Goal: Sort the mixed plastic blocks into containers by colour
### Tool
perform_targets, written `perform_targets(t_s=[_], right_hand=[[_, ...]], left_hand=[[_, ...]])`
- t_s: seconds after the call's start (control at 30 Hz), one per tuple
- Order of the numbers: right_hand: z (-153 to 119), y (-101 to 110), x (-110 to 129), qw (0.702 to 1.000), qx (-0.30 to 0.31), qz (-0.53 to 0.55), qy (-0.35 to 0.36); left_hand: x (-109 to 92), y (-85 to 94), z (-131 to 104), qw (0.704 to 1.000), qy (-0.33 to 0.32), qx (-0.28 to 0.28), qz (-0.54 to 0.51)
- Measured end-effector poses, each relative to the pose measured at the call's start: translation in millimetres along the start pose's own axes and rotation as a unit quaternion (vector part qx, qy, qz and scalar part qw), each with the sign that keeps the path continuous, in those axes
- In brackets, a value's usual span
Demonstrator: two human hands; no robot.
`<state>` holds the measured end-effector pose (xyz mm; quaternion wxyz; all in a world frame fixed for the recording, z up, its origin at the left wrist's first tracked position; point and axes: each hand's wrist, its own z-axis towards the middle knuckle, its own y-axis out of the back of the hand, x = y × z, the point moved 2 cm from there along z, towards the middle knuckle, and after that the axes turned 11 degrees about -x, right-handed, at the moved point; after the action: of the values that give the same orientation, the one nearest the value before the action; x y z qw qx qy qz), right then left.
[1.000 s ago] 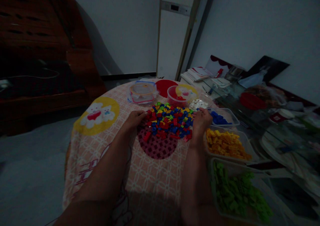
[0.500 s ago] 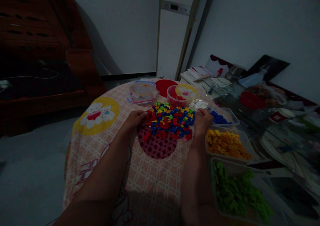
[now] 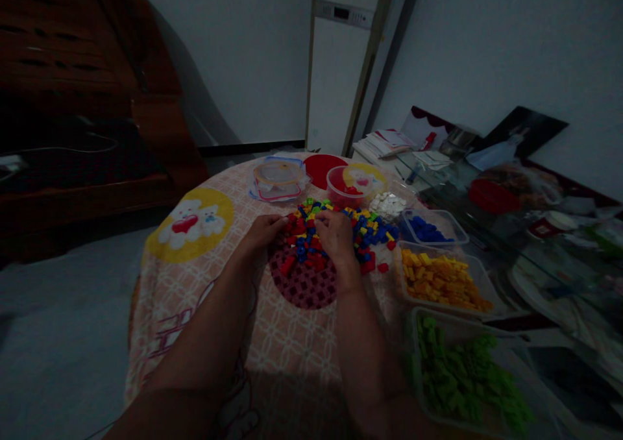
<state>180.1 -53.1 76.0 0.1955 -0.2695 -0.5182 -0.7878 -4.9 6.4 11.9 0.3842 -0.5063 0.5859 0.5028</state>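
A pile of mixed red, blue, yellow and green toy building bricks (image 3: 307, 248) lies on the patterned tablecloth (image 3: 287, 336). At the pile's left edge rests my left hand (image 3: 267, 231), its fingertips against the red bricks; whether it grips one is hidden. My right hand (image 3: 335, 232) is over the middle of the pile, fingers bent together and pointing left. Anything between those fingers is too small to make out. Behind the pile stands a round clear tub (image 3: 344, 183) with red bricks in it.
Along the right are clear boxes of blue bricks (image 3: 428, 230), yellow bricks (image 3: 440, 281) and green bricks (image 3: 467, 368). White bricks (image 3: 388, 205) sit behind the blue ones. Stacked clear lids (image 3: 277, 179) lie at the back left. A cluttered glass table (image 3: 491, 232) adjoins on the right.
My right hand has moved left from the pile's right edge to over its middle. Several bricks now show at the right edge where the hand was. My left hand has barely moved.
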Motion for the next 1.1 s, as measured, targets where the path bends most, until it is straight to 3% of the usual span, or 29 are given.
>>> perform_targets(t_s=[0.13,0.3,0.8,0.93,1.1], right_hand=[[-9.4,-18.4,16.3,0.994,0.078,-0.065,0.048],[-17.7,-35.7,16.7,0.975,0.137,-0.154,0.077],[-20.3,-40.0,19.1,0.967,0.153,-0.193,0.07],[-17.0,-40.2,14.8,0.98,0.134,-0.143,0.046],[-9.1,-31.0,1.1,0.989,0.085,0.088,-0.08]], left_hand=[[2.2,-0.6,1.3,1.0,-0.003,0.002,-0.012],[1.4,-0.5,0.4,1.0,-0.006,-0.001,-0.011],[0.3,-0.4,-2.2,1.0,0.0,-0.005,-0.025],[-1.2,-0.1,-2.4,1.0,-0.001,0.003,-0.017],[-2.2,-0.7,-2.0,1.0,0.002,0.003,-0.013]])
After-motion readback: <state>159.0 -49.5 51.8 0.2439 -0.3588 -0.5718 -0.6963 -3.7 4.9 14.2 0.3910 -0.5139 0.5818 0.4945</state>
